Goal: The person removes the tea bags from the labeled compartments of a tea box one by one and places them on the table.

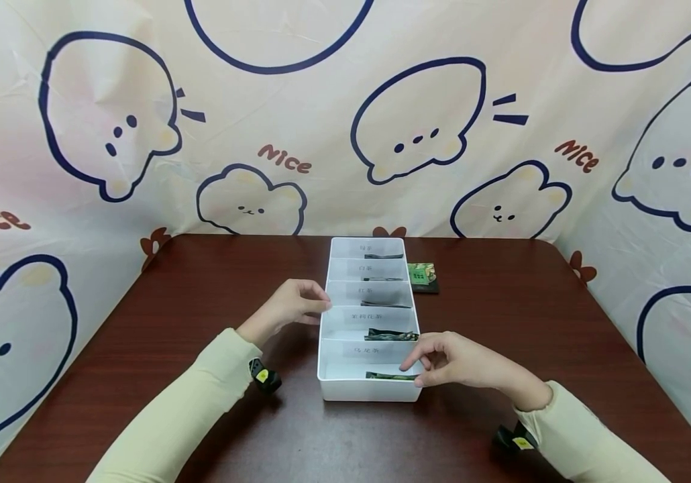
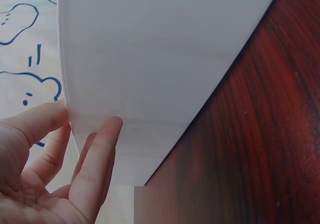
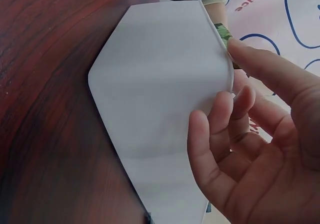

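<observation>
brightly lit, table (image 1: 502,305) softly shadowed

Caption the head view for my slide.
A person's left grip and right grip at opposite sides of a white five-compartment box holding slim packets, on a dark table.

Table (image 1: 496,308): dark reddish-brown top, wood grain, rounded far corners. Pale cream sheeting (image 1: 327,114) stands behind the far edge and along left and right sides; faint creases, far left. Printed on it: navy outlines of bear-like heads (image 1: 251,201), reddish-brown "Nice" lettering (image 1: 284,159), brown flower shapes (image 1: 582,266) close to table edge. Lighting soft; dull sheen on near middle of tabletop. Light source out of frame.
</observation>
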{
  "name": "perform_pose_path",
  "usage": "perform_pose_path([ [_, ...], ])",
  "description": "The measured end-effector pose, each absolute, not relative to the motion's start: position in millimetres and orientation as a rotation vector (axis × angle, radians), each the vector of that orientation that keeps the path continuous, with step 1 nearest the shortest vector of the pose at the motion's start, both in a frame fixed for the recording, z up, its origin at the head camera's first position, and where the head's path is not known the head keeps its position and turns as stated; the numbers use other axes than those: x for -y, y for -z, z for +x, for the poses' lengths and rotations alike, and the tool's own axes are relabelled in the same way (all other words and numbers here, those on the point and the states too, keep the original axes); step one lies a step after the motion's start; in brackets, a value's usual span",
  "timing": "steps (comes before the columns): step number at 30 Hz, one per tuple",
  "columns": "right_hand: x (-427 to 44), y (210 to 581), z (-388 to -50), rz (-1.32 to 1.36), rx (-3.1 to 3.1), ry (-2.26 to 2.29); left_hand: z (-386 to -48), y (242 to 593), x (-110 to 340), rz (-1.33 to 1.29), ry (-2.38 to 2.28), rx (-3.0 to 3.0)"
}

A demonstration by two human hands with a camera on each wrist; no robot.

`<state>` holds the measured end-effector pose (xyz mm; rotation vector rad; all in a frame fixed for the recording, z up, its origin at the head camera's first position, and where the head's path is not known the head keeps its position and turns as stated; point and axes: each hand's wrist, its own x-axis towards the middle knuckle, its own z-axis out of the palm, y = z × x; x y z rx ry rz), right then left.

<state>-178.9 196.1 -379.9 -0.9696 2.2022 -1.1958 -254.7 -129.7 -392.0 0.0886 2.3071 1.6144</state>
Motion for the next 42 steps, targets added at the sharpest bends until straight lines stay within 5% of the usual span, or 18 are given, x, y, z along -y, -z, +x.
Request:
perform_pose_path([
  [42,-193.5,359.3,-184.2,-0.954,-2.245,1.473,-254.3,392.1,128.8,0.090,-1.601,-2.326],
])
